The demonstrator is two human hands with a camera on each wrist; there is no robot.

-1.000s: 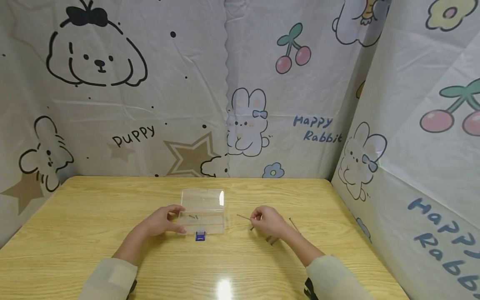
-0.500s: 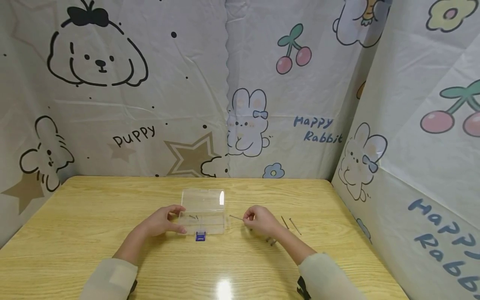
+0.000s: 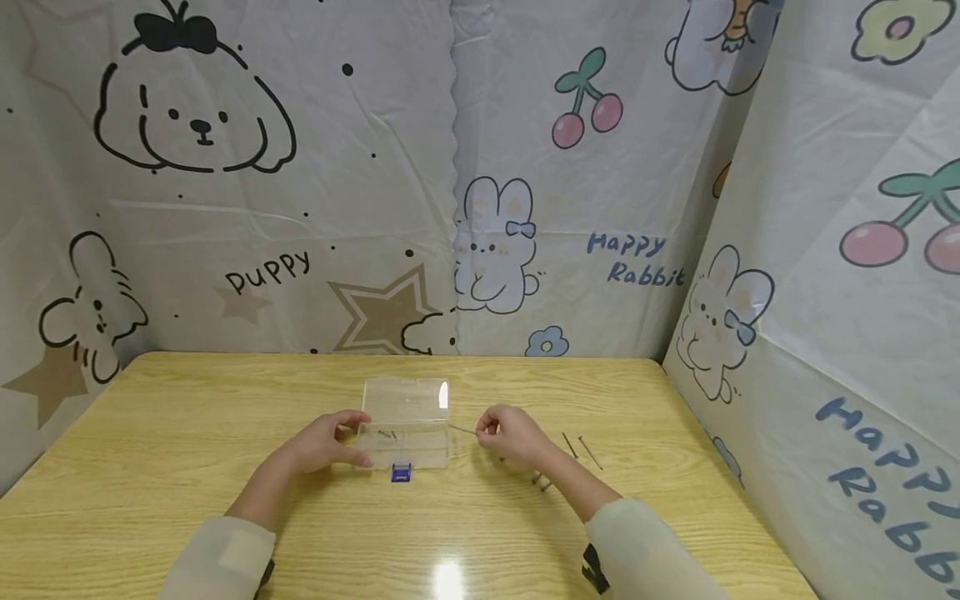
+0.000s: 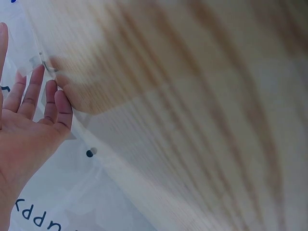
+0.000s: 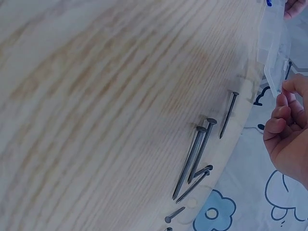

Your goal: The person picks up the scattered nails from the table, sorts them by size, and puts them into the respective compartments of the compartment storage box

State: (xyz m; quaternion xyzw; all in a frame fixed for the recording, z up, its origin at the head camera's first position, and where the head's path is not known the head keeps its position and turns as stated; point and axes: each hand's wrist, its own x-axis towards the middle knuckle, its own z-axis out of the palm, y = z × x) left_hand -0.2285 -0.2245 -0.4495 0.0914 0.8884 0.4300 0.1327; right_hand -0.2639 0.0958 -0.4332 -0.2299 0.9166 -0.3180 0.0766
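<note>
Low and just left of centre in the head view, our left hand [image 3: 330, 442] is gripping the box [image 3: 426, 454], fingers wide around its left end, presumably for steadiness; our right hand [image 3: 516, 438] is pinching a nail [image 3: 462, 430] by one end, likely keeping the other free near the box.

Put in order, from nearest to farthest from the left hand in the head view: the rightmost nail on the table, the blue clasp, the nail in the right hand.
1. Blue clasp, at the front of the box.
2. Held nail, pinched by the right hand.
3. Rightmost nail, on the table beyond that hand.
</note>
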